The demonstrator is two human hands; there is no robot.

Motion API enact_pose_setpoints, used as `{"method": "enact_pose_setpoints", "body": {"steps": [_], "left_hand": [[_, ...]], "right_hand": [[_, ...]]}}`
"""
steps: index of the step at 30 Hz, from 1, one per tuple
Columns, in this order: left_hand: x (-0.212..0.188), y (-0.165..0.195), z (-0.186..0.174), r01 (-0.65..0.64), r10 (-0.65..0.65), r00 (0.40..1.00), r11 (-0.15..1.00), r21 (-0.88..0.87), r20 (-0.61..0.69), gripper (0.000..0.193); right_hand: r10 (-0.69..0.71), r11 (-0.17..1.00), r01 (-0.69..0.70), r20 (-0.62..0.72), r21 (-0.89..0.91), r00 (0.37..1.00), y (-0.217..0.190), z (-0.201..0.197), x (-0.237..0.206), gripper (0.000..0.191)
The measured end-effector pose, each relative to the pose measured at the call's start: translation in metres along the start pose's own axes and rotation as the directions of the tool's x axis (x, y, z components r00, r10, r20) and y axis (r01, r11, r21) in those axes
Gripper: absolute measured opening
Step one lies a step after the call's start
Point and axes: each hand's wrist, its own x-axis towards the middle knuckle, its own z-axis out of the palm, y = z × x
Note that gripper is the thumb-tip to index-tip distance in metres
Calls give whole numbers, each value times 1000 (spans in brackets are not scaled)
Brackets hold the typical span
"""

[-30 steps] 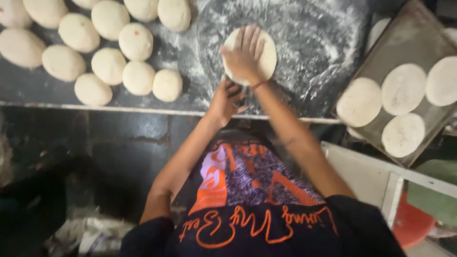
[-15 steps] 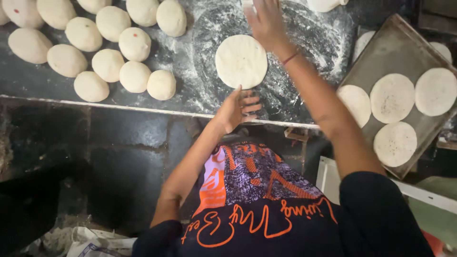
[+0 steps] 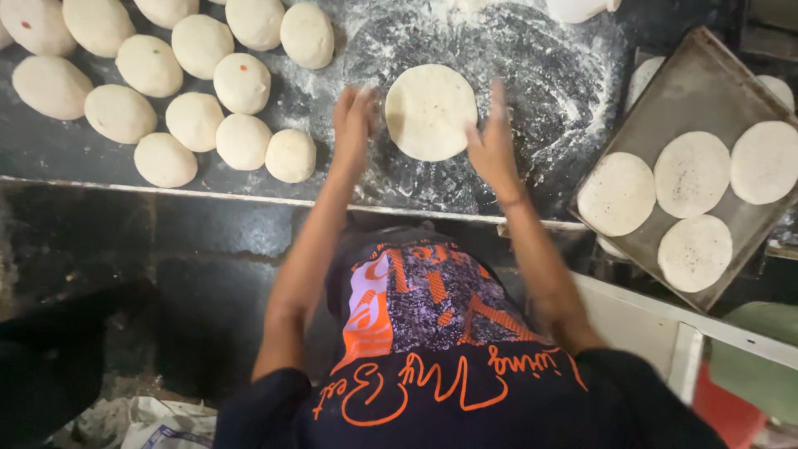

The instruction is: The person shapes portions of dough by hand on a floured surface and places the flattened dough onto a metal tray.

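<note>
Hands: your left hand [image 3: 353, 116] and right hand [image 3: 492, 141] were open, flanking the flat round dough disc [image 3: 431, 111].
Tray: the grey metal baking tray [image 3: 706, 91] held flattened dough rounds [image 3: 692, 173].

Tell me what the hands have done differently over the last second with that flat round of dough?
A second ago the right hand pressed on the dough disc, then reached up past it. Now it is back beside the disc, and the left hand has moved up to the disc's other side; neither hand touches it. The dough balls and the tray of flat rounds stayed put.
</note>
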Motion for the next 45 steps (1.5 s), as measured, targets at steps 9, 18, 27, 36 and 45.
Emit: {"method": "enact_pose_setpoints", "body": {"steps": [9,18,27,36,45], "left_hand": [[129,25,65,-449,-13,854,488,748,520,46],[149,43,81,-562,-239,675,447,696,698,43],[137,23,39,-550,139,662,758,351,736,39],[37,15,-30,31,-64,971,989,141,229,28],[-3,46,5,-101,75,993,945,310,94,34]], "right_hand": [[651,-123,-388,370,913,663,-7,20,-70,39],[381,907,-284,-319,309,868,-76,-9,-21,39],[-57,997,64,200,-33,978,-53,48,104,80],[115,937,-152,-134,-313,984,-106,33,56,79],[-33,960,84,187,-267,982,-86,57,47,112]]}}
